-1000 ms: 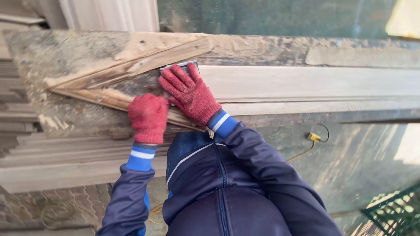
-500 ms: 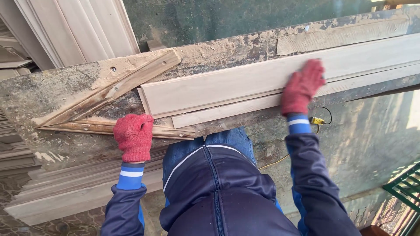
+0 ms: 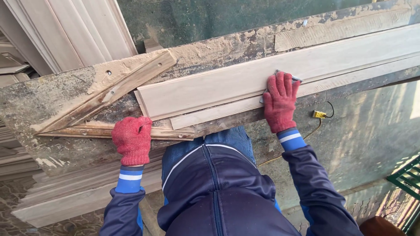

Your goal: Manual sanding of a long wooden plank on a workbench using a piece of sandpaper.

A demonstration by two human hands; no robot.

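A long pale wooden moulding [image 3: 210,87] lies lengthwise on a dusty workbench [image 3: 43,100]. My right hand [image 3: 280,101], in a red glove, lies flat on the moulding's near edge and presses down a thin grey sanding sheet [image 3: 297,79], of which only the corners show. My left hand [image 3: 131,140], also in a red glove, is closed in a fist over a thin wooden strip [image 3: 175,131] at the bench's front edge. My dark blue jacket fills the bottom middle of the view.
Two rough wooden strips [image 3: 131,81] form a wedge at the bench's left end. White mouldings [image 3: 65,30] lean at the back left, and more are stacked below the bench [image 3: 65,196]. A yellow plug on a cable [image 3: 318,114] hangs at the right, near a green metal frame [image 3: 407,175].
My right hand swept from the moulding's left end far to the right, then came back a little to the left. My left hand has stayed clenched at the bench's front edge.
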